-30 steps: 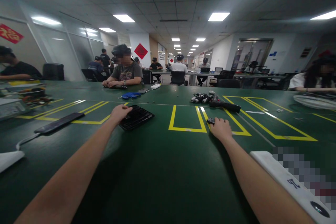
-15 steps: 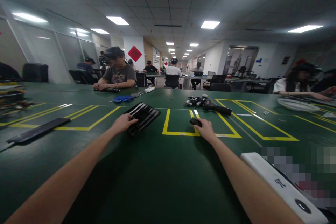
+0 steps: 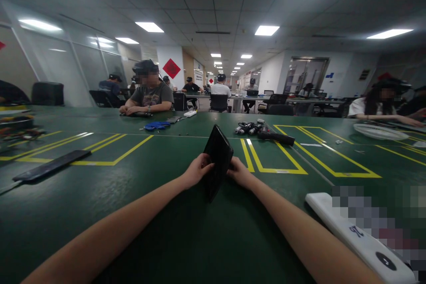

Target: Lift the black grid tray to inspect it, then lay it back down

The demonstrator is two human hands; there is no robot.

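Observation:
A flat black case (image 3: pixel 218 162) stands tilted on edge above the middle of the green table, its dark smooth side towards me. My left hand (image 3: pixel 199 169) is closed on its left edge, thumb across the near face. At the case's right edge is my right hand (image 3: pixel 240 172), with its fingers curled and their tips hidden behind the case. Whatever the right fingers hold cannot be seen. The inner side of the case is also out of sight.
Behind lie blue gloves (image 3: pixel 157 126), a bundle of black and silver parts (image 3: pixel 249 128) and a black cylinder (image 3: pixel 276 136). A black power strip (image 3: pixel 53 166) is at left, a white device (image 3: pixel 359 235) at right. Co-workers sit across the table (image 3: pixel 173 248).
My left hand has brought the case right and turned it on edge. My right hand has moved left to the case; the small black object seen in it before is now hidden.

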